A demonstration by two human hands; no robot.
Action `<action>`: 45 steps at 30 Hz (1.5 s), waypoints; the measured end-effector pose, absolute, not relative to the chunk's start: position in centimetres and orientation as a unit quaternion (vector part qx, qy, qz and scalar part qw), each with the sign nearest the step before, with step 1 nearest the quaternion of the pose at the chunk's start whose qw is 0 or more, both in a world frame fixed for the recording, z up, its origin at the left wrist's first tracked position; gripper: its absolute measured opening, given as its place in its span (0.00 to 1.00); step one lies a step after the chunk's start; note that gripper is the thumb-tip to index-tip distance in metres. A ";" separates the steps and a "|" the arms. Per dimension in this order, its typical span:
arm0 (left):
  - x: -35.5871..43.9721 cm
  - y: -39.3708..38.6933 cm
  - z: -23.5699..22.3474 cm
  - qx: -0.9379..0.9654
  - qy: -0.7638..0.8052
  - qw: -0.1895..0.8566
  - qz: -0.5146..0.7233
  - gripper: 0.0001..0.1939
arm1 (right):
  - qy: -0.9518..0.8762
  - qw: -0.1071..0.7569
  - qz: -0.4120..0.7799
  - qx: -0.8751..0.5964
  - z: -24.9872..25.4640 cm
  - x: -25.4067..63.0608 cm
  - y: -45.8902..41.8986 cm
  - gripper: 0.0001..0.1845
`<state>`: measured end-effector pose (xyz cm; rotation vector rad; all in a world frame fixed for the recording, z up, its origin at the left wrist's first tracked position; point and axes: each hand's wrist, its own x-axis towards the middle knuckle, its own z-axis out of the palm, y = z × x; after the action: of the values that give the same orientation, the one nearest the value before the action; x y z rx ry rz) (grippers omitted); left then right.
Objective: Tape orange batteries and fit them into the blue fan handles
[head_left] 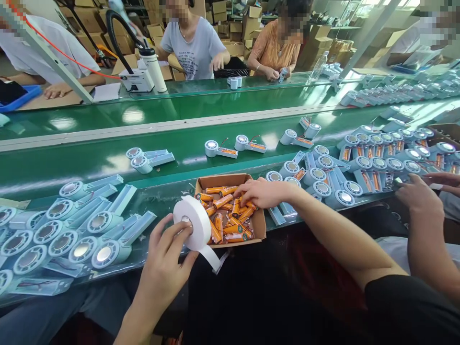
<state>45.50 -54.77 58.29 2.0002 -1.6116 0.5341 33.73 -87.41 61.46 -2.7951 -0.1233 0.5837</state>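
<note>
Hands [167, 263]: one roll [198, 220], one box [260, 225]

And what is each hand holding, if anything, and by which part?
Left hand: the white roll, at its core. Right hand: among orange cylinders in the box; a grip cannot be told.

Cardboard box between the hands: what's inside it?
Jumbled orange cylinders. The right hand and the white tape roll cover parts of the box; anything beneath the top cylinders is hidden.

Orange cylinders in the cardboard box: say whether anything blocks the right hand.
Nothing visible: the right hand is at the orange cylinders in the open cardboard box. The white roll in the left hand is off to one side.
</note>
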 end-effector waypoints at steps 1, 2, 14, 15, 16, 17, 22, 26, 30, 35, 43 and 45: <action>45.6 -54.9 58.5 0.735 -0.596 0.254 0.199 0.17 | -0.062 0.155 0.216 -0.962 61.5 33.8 -87.9 0.29; 45.7 -55.0 58.6 0.734 -0.598 0.251 0.201 0.17 | -0.075 0.159 0.222 -0.959 61.5 33.9 -88.3 0.30; 44.5 -55.4 60.9 0.705 -0.641 0.182 0.243 0.20 | 0.046 0.394 -0.105 -0.912 64.0 31.0 -84.7 0.22; 44.5 -55.4 61.2 0.701 -0.647 0.167 0.249 0.20 | 0.050 0.406 -0.119 -0.905 64.0 30.7 -83.4 0.23; 44.5 -55.4 61.5 0.697 -0.654 0.148 0.254 0.20 | 0.045 0.418 -0.122 -0.899 63.8 30.6 -82.3 0.23; 44.6 -55.3 61.8 0.692 -0.661 0.128 0.260 0.20 | 0.039 0.434 -0.121 -0.892 63.6 30.5 -81.4 0.23; 44.5 -55.7 63.9 0.652 -0.699 0.067 0.284 0.21 | 0.062 0.668 -0.069 -0.738 62.7 30.7 -81.2 0.22; 43.7 -56.9 64.8 0.628 -0.724 0.049 0.282 0.21 | 0.073 0.769 0.002 -0.635 62.1 30.4 -82.6 0.25; 42.5 -57.9 64.3 0.635 -0.724 0.032 0.269 0.19 | 0.160 0.794 -0.089 -0.580 60.4 29.7 -81.8 0.26; 41.5 -58.5 64.0 0.655 -0.722 0.050 0.215 0.21 | 0.212 0.805 -0.131 -0.539 58.6 29.0 -80.7 0.31; 39.2 -59.6 61.5 0.698 -0.655 0.145 0.249 0.14 | 0.261 0.765 -0.367 -0.460 57.6 30.1 -77.5 0.27; 37.8 -59.5 59.7 0.692 -0.669 0.193 0.189 0.13 | 0.275 0.730 -0.409 -0.473 58.4 30.1 -79.2 0.22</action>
<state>37.80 -59.49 59.72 1.9420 -1.8779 0.5305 30.10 -79.24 58.38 -1.0417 0.6055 -0.9001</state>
